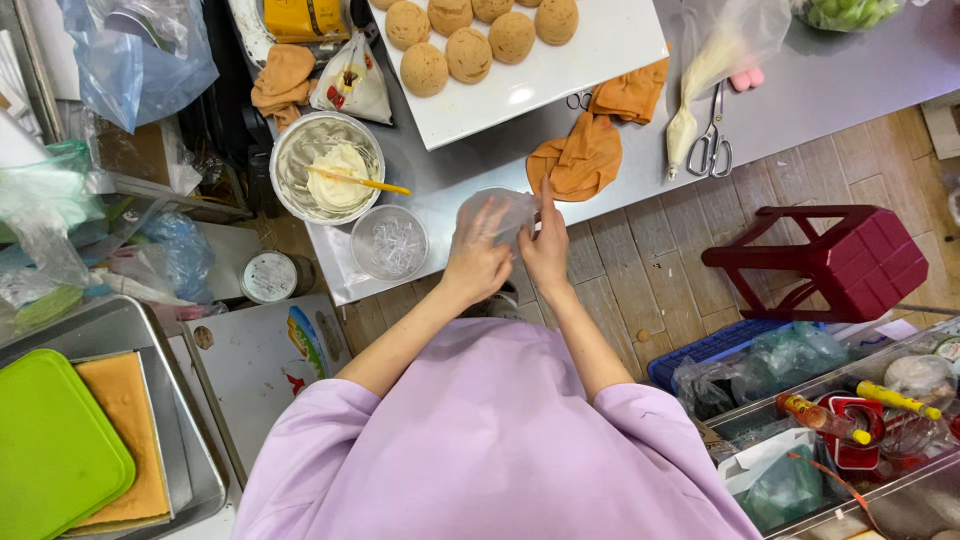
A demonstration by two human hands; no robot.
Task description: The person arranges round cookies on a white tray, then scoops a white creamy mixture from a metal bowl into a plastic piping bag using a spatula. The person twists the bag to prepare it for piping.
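Both hands, left [476, 258] and right [547, 247], clasp a clear plastic container [497, 212] beside a round clear tub [389, 242].

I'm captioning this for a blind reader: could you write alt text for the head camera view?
Seen from above, a person in a lilac top holds a clear plastic bag in the left hand and right hand at a steel counter, beside a bowl of cream and a tray of round buns.

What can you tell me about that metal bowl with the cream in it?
The metal bowl is round, shiny, steel-looking and stands upright on the grey counter, near its left edge. Pale cream sits inside and smears its walls. A yellow-handled spatula rests in the cream, its handle sticking out over the rim. Neither hand touches it; a clear plastic cup stands beside it.
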